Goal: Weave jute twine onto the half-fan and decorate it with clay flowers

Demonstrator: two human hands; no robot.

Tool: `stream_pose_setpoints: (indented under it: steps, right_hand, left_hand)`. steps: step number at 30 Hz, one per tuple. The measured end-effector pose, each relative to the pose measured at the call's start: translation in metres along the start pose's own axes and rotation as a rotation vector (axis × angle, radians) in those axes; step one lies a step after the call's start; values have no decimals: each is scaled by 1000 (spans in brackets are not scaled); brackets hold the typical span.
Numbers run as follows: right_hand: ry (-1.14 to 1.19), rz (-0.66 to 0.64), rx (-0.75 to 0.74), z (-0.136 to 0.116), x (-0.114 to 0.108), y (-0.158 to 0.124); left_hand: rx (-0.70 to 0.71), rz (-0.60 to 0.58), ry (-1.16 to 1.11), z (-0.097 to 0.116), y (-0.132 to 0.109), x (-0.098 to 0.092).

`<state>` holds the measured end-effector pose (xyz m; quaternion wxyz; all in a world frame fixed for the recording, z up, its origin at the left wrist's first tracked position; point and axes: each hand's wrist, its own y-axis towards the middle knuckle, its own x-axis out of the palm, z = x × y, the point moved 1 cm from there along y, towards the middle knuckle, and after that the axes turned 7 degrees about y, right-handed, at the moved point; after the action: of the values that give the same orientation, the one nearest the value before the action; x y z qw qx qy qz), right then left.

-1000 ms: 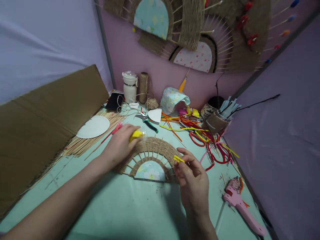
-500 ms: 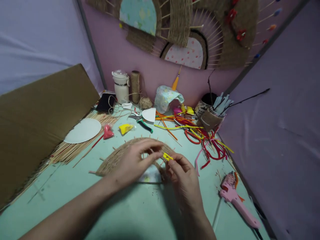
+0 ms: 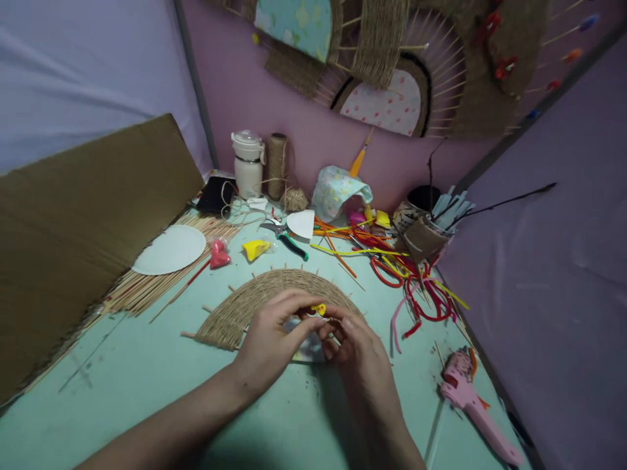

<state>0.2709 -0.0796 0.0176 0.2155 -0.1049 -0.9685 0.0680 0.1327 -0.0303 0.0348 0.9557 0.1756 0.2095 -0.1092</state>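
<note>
Between the fingertips of both hands is a small yellow piece [image 3: 319, 309], bent or curled; its material is too small to make out. My left hand [image 3: 280, 329] pinches it from the left, thumb and fingers closed. My right hand [image 3: 360, 346] meets it from the right with bent fingers touching or very near the left fingertips. Beneath the hands lies a fan-shaped twine weaving [image 3: 225, 320] on sticks, with a floral fabric half-round [image 3: 308, 350] at its base, partly hidden by the hands.
A pink glue gun [image 3: 473, 398] lies at the right. Red-handled scissors [image 3: 386, 273] rest among coloured fuzzy stems [image 3: 426, 300]. Pruning shears [image 3: 291, 247], a yellow clay packet [image 3: 257, 249] and a red one [image 3: 219, 252] lie behind the weaving. Cardboard [image 3: 93, 222] leans at left.
The yellow piece has turned and now shows as a curl near the left fingertips. My right fingers have come closer to the left hand. The view has shifted slightly.
</note>
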Motion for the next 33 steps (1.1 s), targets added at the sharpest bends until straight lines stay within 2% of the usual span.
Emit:
stream_pose_setpoints:
  steps: [5, 9, 13, 17, 22, 28, 31, 33]
  right_hand:
    - [-120, -26, -59, 1, -3, -3]
    - [-132, 60, -69, 0, -6, -4]
    - [-219, 166, -156, -3, -5, -5]
    - [-453, 144, -378, -7, -1, -7]
    - [-669, 56, -516, -9, 4, -8]
    - [-707, 34, -559, -11, 5, -9]
    - [-709, 5, -541, -11, 5, -8]
    - [-699, -4, -515, -10, 5, -7]
  left_hand:
    - [5, 28, 13, -6, 3, 0]
    - [-150, 22, -118, -9, 7, -2]
    - [-357, -130, -501, -7, 8, 0]
    - [-430, -251, -669, -6, 6, 4]
    - [-433, -263, -631, -6, 6, 4]
    - [-410, -246, -549, -4, 8, 1]
    - [-328, -233, -444, -7, 6, 2]
    - [-234, -194, -291, -8, 5, 2]
